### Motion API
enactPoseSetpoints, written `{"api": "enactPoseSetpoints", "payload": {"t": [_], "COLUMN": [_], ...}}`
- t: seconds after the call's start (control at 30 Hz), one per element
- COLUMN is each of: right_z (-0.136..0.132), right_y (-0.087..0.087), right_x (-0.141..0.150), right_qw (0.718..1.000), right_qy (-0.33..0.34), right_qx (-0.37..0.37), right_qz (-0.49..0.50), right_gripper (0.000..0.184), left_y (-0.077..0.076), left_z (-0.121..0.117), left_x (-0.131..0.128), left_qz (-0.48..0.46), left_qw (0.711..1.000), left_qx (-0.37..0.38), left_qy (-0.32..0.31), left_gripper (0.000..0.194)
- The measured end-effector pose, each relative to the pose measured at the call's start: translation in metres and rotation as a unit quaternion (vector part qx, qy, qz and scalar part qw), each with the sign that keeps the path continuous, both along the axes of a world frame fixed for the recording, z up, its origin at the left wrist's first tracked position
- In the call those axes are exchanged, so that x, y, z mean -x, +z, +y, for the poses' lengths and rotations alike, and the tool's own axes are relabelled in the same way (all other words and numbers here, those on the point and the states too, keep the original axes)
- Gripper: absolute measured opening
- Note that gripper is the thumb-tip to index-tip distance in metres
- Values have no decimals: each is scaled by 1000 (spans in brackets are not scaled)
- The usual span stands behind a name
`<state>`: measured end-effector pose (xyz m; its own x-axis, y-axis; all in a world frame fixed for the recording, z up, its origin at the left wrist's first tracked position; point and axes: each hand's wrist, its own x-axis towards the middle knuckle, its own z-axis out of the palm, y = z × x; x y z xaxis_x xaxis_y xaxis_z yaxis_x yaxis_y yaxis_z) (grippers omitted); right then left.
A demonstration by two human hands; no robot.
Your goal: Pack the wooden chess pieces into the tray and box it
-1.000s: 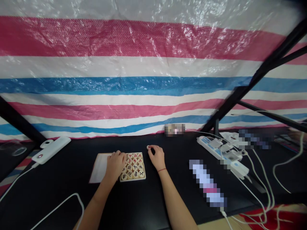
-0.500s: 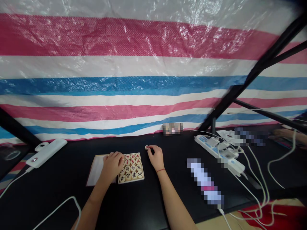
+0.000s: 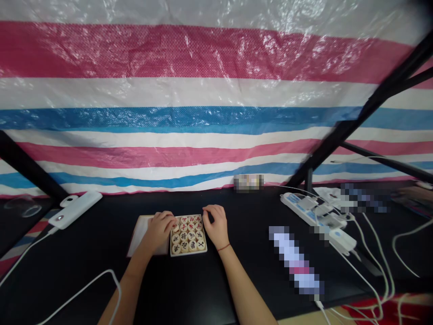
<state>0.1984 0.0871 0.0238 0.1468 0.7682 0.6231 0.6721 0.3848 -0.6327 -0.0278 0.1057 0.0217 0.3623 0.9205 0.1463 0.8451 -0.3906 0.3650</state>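
An open box point(image 3: 188, 253) holds rows of round Chinese chess pieces point(image 3: 191, 235) with red and black characters. Its lid or flap point(image 3: 139, 232), pale inside, lies at the left. Across the lid rests my left hand point(image 3: 159, 230), fingers loosely bent and fingertips over the box's upper left corner, hiding part of the left column. My right hand point(image 3: 216, 225), a red string at its wrist, is beside the box's upper right corner. Its thumb and index finger are apart, with dark table showing between them and no piece visible there.
On the black table point(image 3: 182, 293), a white device with a cable point(image 3: 76, 210) is at the far left. A power strip point(image 3: 318, 221) with plugs and cables stands right, near a blurred-out long object point(image 3: 297, 262). Striped sheeting point(image 3: 169, 153) hangs behind; another person's hand point(image 3: 414, 197) shows far right.
My right hand has moved left and closer to the box. The chess piece it pinched is no longer visible. My left hand stays at the box's left side; the view has shifted slightly.
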Motion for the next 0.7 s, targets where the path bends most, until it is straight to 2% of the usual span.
{"api": "enactPoseSetpoints", "payload": {"t": [0.4,0.6,0.7], "right_z": [-2,-2,-2], "right_y": [5,1,1], "right_x": [11,15,15], "right_qw": [998,996,996], "right_qy": [66,91,91], "right_qx": [15,12,7], "right_qz": [-12,-14,-13], "right_gripper": [18,17,17], "left_y": [-1,2,3], "left_z": [-1,-1,-2], "left_x": [0,-6,-9], "left_qz": [7,29,34], "left_qw": [1000,999,999], "left_qx": [-25,12,16], "left_qy": [6,5,7], "left_gripper": [31,39,37]}}
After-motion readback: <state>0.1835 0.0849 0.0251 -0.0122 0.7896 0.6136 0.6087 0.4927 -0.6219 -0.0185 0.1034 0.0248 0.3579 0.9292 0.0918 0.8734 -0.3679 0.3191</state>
